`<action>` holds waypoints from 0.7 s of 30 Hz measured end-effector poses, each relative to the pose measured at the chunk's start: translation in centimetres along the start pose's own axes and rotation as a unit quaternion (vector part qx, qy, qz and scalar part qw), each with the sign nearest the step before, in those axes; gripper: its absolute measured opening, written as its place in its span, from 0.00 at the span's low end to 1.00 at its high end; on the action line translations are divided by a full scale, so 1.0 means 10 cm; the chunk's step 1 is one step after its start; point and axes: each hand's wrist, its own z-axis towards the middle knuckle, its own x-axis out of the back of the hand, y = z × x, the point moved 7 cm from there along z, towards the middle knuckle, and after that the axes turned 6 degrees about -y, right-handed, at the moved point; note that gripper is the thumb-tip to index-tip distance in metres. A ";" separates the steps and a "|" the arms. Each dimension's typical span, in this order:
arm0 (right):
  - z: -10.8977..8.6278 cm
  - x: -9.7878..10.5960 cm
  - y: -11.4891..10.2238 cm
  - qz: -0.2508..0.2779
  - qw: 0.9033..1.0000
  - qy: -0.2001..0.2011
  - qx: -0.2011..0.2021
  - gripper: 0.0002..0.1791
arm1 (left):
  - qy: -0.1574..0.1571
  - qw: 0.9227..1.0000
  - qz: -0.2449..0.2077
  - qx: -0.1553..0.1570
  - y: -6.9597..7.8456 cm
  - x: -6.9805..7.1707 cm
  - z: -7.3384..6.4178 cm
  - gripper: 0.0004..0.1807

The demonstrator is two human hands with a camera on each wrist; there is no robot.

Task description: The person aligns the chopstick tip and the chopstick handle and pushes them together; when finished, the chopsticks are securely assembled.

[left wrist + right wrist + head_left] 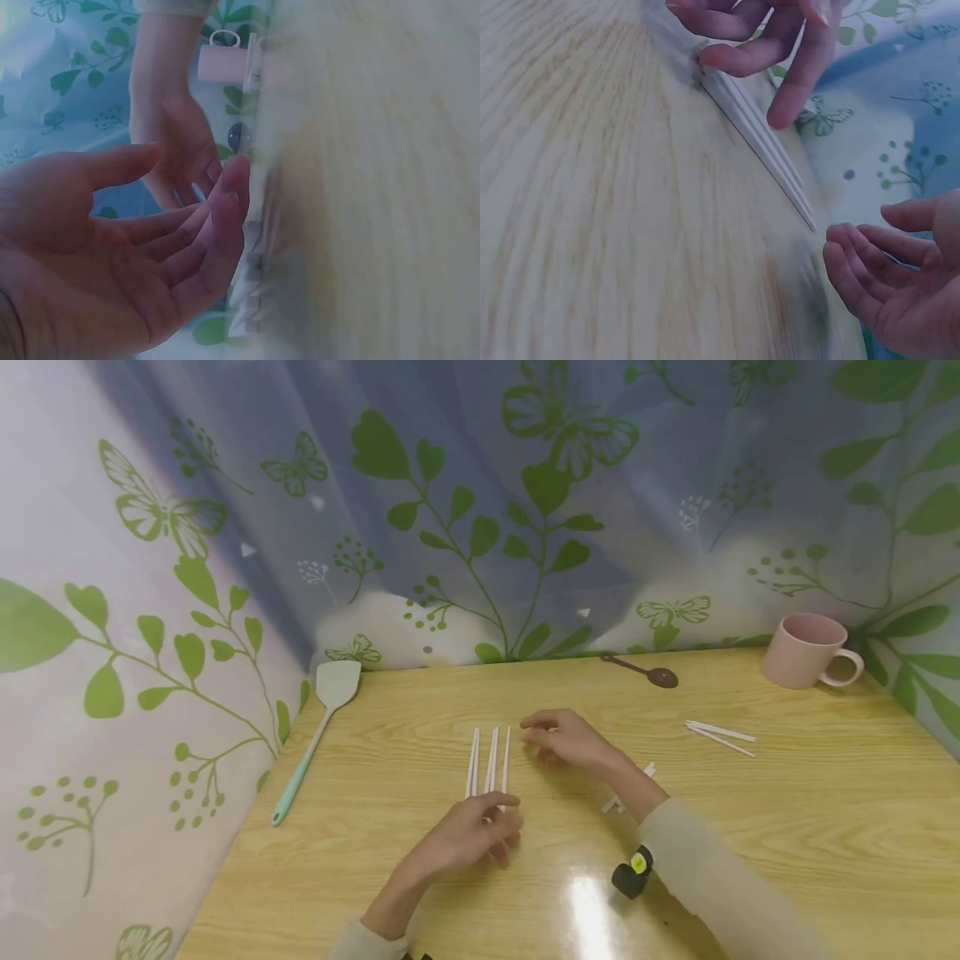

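Note:
Several white chopsticks lie side by side on the table, tips pointing away from the person. My left hand hovers over their near ends, covering them in the head view; its fingers are relaxed and hold nothing. To the right of the far tips is my right hand, loosely curved and also without anything in its grasp. The right wrist view shows the chopsticks running between the two hands, with the left fingers above their near ends.
A spatula with a green handle lies at the left. Toward the back right are a brown spoon and a pink mug. Two more chopsticks lie at the right. Small white pieces are partly hidden by the right forearm.

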 end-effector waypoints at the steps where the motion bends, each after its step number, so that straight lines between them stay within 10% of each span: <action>1: -0.05 0.05 0.00 0.007 1.000 -0.002 0.008 0.23 | -0.001 1.000 0.003 -0.005 0.02 0.00 0.01 0.29; 21: -1.04 1.12 0.48 0.058 0.996 0.048 0.044 0.31 | 0.001 0.998 -0.017 -0.067 0.49 -0.18 0.80 0.20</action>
